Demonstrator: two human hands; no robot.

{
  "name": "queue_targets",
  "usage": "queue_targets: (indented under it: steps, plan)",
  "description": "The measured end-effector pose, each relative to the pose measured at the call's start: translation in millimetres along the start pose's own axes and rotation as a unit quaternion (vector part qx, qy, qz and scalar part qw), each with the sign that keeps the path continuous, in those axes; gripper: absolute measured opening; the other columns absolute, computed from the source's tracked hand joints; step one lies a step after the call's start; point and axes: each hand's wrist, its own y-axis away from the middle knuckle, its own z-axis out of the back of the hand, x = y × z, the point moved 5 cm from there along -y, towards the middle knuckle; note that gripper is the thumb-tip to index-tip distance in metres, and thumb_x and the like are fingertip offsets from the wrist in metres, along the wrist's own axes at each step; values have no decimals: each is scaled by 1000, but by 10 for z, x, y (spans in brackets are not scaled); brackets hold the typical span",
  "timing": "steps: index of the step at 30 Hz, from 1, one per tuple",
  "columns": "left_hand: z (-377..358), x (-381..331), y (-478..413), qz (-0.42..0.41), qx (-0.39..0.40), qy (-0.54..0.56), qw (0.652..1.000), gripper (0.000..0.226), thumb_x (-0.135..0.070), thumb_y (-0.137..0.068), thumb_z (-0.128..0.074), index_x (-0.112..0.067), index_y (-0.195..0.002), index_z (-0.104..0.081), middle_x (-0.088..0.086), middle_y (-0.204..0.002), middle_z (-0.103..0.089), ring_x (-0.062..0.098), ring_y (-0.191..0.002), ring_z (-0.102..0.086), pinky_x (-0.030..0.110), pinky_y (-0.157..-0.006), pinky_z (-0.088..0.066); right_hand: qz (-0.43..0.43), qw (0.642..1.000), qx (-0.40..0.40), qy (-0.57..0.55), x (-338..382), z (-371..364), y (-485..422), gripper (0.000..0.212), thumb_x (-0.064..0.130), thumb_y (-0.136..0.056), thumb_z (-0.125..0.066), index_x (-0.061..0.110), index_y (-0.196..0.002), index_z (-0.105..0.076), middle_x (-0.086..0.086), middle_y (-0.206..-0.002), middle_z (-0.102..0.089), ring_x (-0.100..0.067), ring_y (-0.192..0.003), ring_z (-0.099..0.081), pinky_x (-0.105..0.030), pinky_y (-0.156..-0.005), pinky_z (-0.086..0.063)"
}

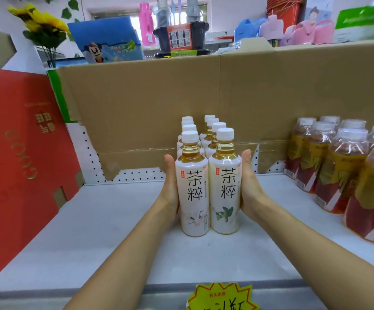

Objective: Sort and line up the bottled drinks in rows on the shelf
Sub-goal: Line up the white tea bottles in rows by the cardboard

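Two rows of white-labelled tea bottles with white caps stand on the white shelf (105,238), running back toward the cardboard. The front left bottle (192,191) and the front right bottle (225,186) stand side by side. My left hand (170,182) lies flat with straight fingers against the left side of the left row. On the other flank, my right hand (249,182) presses flat against the right row. Both hands squeeze the two rows between them.
A group of red-and-yellow-labelled bottles (342,173) stands at the right of the shelf. A flattened cardboard sheet (181,97) lines the back wall. A red carton (18,157) walls off the left side. A yellow price tag (221,297) hangs on the front edge.
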Motion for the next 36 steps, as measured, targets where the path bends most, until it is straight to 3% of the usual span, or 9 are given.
queue_targets:
  steps: [5,8,11,18,22,25,29,33,36]
  plan:
    - [44,58,340,-57,47,-125,989,83,-83,-76,-47,-45,-149,-34,-20,-141,-55,3,-131,-52,35,-106,-46,92,989,52,103,-76,90,294,66,75,-84,-42,49,-145,-38,22,-139,-54,-1,-129,-50,-38,-109,-41]
    - [58,160,443,-78,57,-150,984,97,-9,-78,-81,-32,-151,-22,-13,-128,-64,3,-115,-63,20,-83,-55,116,979,67,156,-169,128,404,84,17,-83,-74,36,-150,-28,14,-135,-58,1,-119,-58,-26,-96,-53]
    - [48,172,441,-75,66,-179,979,105,12,-78,-74,-33,-153,-15,-10,-133,-60,2,-117,-62,19,-82,-55,118,974,61,184,-223,107,390,94,-8,-82,-69,30,-153,-19,8,-138,-54,3,-119,-56,-15,-90,-51]
    - [30,115,466,-52,44,-198,978,98,8,-78,-75,-34,-149,-20,-14,-128,-60,-6,-106,-63,21,-84,-58,100,979,49,173,-216,139,400,85,-4,-84,-68,27,-150,-24,3,-141,-50,2,-122,-54,-14,-89,-51]
    - [-88,21,629,-78,-67,-232,967,93,-4,-82,-75,-34,-152,-20,-15,-135,-52,-7,-117,-55,20,-91,-54,96,957,16,272,-113,320,596,64,24,-90,-68,36,-145,-39,10,-146,-47,-8,-131,-46,-40,-106,-46]
    - [-368,-111,862,-201,-205,-388,876,105,-17,-81,-79,-22,-158,-8,-3,-161,-14,10,-149,-13,29,-121,-19,138,927,-71,341,81,676,848,42,38,-94,-61,27,-135,-57,12,-134,-58,-4,-118,-56,-39,-102,-49]
    - [-1259,-172,1073,-389,-202,-457,774,92,-21,-82,-76,-7,-154,-19,10,-161,-13,10,-150,-5,18,-121,-4,225,894,-132,365,384,1333,1285,23,34,-94,-61,25,-114,-69,16,-110,-67,-1,-100,-63,-27,-84,-54]
    - [-2223,187,802,-259,-82,-390,880,102,-37,-82,-77,-23,-156,-9,-7,-162,-5,1,-148,-4,2,-111,-3,332,840,-185,387,709,2169,1725,15,21,-93,-66,16,-106,-67,7,-95,-64,-8,-85,-63,-19,-70,-52]
    - [-2827,487,576,-136,-4,-349,927,121,-47,-75,-80,-30,-156,8,-21,-161,7,-1,-148,-2,16,-115,-8,337,834,-227,373,859,2858,1843,39,27,-86,-70,19,-121,-53,5,-112,-53,-7,-99,-56,-14,-77,-46]
